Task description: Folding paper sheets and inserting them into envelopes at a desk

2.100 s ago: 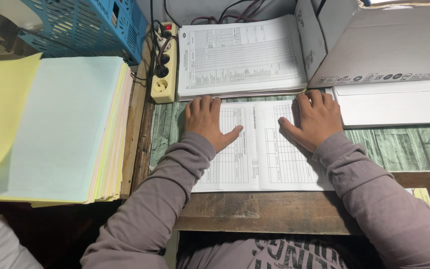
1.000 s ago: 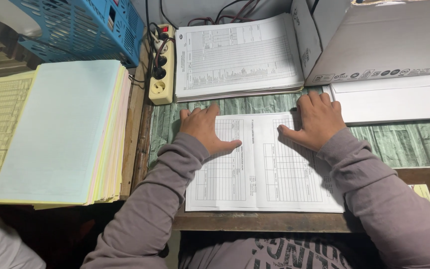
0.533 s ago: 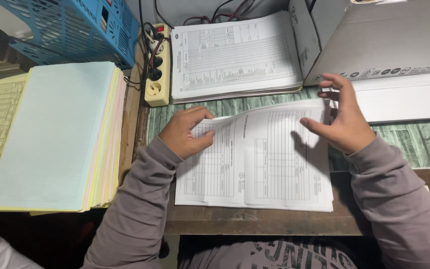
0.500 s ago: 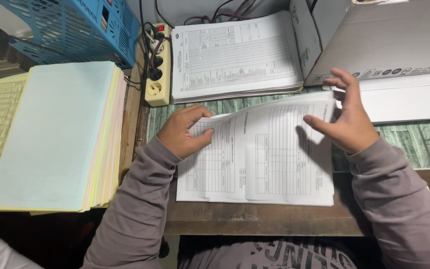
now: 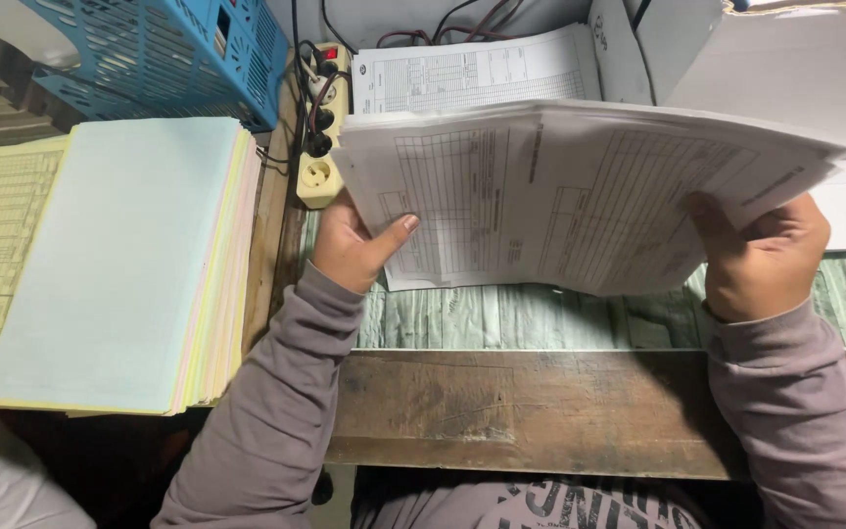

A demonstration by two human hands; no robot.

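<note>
Now, from the head camera, your left hand (image 5: 354, 247) grips the left edge of a sheaf of printed forms (image 5: 560, 196), thumb on top and fingers hidden beneath. Your right hand (image 5: 761, 257) is curled closed around the sheaf's right edge. The sheaf is off the desk, held above the green mat (image 5: 540, 318), with its far edge covering part of another stack of forms (image 5: 472, 69). A pile of pastel paper (image 5: 119, 260) lies to your left, beside a power strip (image 5: 320, 118).

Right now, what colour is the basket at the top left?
Blue, a slotted plastic basket; the head view shows it.
</note>
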